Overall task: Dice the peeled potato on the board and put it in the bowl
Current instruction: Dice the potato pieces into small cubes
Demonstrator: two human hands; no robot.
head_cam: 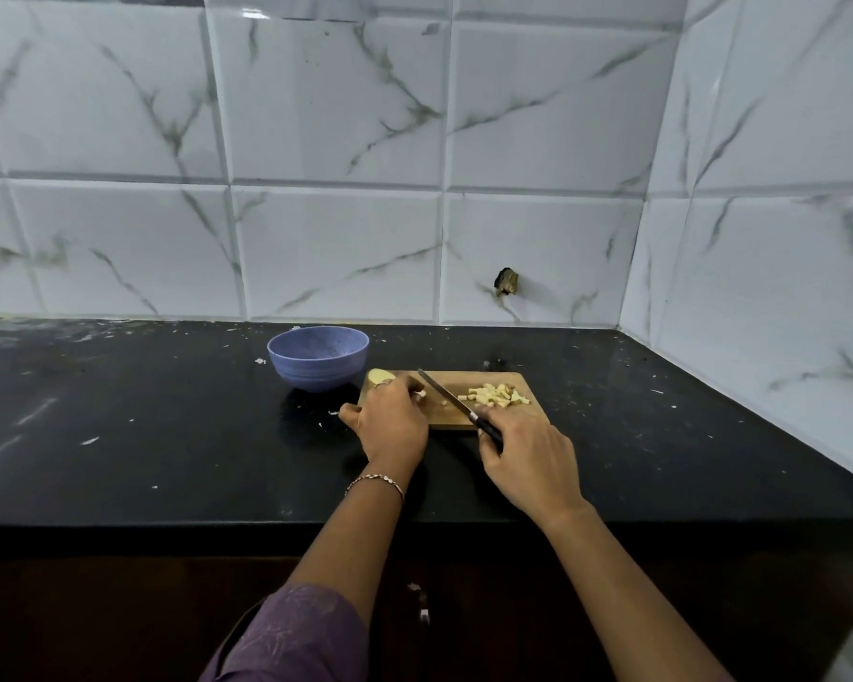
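Peeled potato (381,375): uncut stub at the left end of the board (525,381), just beside the bowl (317,357), with the diced pile (496,393) at the right end. Judged firm, light and wet-slippery, so best pinned from above, well back from the cut line. Left hand (392,420): palm down, fingers curled on the stub. Right hand (528,460): fingers wrapped round the knife (446,393) handle, blade slanting across the board between stub and pile.
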